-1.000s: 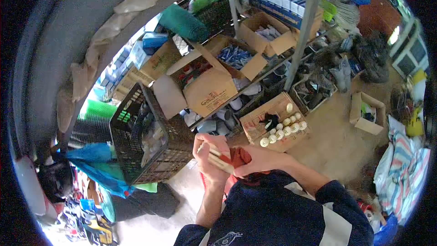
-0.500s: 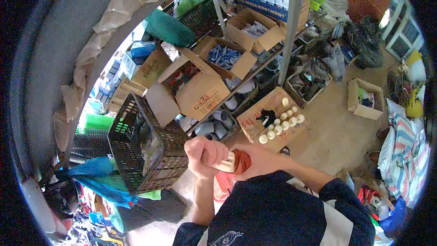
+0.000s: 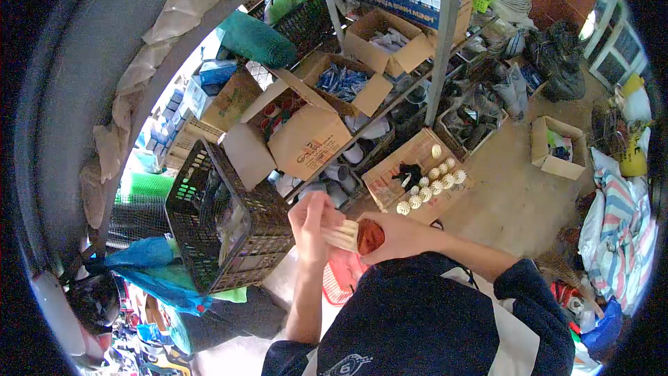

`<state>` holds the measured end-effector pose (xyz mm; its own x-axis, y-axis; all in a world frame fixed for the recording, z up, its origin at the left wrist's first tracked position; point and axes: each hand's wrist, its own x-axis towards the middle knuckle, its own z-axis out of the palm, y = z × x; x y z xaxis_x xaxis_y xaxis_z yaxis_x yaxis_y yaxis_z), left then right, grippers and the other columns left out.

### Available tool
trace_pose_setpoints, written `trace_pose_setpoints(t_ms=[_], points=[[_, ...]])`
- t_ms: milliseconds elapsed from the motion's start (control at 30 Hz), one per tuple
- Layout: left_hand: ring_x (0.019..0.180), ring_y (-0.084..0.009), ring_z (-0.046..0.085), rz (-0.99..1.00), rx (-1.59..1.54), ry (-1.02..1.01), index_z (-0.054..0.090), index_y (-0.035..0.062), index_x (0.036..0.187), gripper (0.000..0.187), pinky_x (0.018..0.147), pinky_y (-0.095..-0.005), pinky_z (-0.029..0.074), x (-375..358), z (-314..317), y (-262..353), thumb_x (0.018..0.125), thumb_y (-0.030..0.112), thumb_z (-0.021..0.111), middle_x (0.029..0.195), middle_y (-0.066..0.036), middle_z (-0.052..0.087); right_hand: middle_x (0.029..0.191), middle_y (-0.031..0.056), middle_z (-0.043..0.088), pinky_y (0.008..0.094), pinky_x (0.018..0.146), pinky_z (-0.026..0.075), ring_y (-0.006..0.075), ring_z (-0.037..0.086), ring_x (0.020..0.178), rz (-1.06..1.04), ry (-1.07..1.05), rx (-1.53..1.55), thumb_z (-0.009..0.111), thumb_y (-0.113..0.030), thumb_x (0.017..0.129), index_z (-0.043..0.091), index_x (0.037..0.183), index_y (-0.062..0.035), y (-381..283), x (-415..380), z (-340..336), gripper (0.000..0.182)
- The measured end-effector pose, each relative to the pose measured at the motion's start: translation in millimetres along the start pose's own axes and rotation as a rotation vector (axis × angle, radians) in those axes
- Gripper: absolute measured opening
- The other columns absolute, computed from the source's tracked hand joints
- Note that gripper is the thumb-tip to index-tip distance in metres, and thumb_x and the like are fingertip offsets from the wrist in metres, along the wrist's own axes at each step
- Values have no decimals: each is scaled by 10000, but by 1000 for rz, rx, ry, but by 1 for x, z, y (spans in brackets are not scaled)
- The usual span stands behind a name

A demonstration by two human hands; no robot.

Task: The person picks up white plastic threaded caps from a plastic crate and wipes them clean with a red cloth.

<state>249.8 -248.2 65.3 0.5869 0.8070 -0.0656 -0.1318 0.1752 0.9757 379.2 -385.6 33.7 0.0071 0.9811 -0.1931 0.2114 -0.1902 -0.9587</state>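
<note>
In front of my chest, my left hand (image 3: 311,221) has its fingers closed round a cream fluted piece (image 3: 341,235). Facing it, my right hand (image 3: 402,235) wraps round a reddish-brown, rounded piece (image 3: 371,237); its exact kind is unclear. One end of the cream piece meets the reddish-brown one between my hands. Beyond them, several cream fluted knobs (image 3: 435,186) stand in rows on a flat cardboard box (image 3: 379,184), beside a small black item (image 3: 408,175).
A red plastic basket (image 3: 337,280) sits below my hands. To the left stands a tilted black crate (image 3: 257,244). Open cartons (image 3: 309,143) line the rack ahead, near a metal post (image 3: 445,49). A small carton (image 3: 559,147) rests on the floor at right.
My left hand has risen slightly and its fingers have shifted, so more of the cream fluted piece shows. The right hand has turned a little, exposing the reddish-brown piece's end.
</note>
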Motion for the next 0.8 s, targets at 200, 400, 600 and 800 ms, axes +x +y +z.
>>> trace_pose_setpoints(t_ms=[200, 400, 600, 800], points=[[399, -169, 414, 318, -214, -304, 453, 58, 633, 419, 462, -339, 425, -3, -1, -5, 1004, 250, 419, 449, -24, 364, 970, 95, 701, 340, 791, 527, 196, 667, 825, 110, -267, 383, 829, -377, 726, 616, 1112, -20, 29, 8, 16, 568], [515, -189, 515, 237, -335, -215, 544, 8, 743, 375, 512, -343, 424, 5, 5, -12, 994, 286, 525, 521, -58, 468, 893, 86, 691, 345, 716, 528, 184, 646, 744, 242, -305, 808, 810, -405, 749, 636, 1056, -13, 13, 0, 15, 527], [475, -166, 428, 63, -380, -66, 453, 69, 660, 375, 500, -349, 395, -4, -1, -23, 991, 236, 513, 514, -41, 414, 961, 127, 694, 346, 851, 502, 206, 643, 920, 91, 59, -207, 840, -395, 688, 590, 1172, 54, -22, -1, 1, 706], [437, -161, 385, 139, -823, -490, 441, 80, 688, 346, 468, -335, 342, 3, 9, -13, 1000, 229, 425, 488, -1, 374, 879, 54, 682, 335, 755, 518, 153, 653, 838, 291, -204, 787, 811, -250, 773, 613, 1134, 9, 5, -2, 9, 487]])
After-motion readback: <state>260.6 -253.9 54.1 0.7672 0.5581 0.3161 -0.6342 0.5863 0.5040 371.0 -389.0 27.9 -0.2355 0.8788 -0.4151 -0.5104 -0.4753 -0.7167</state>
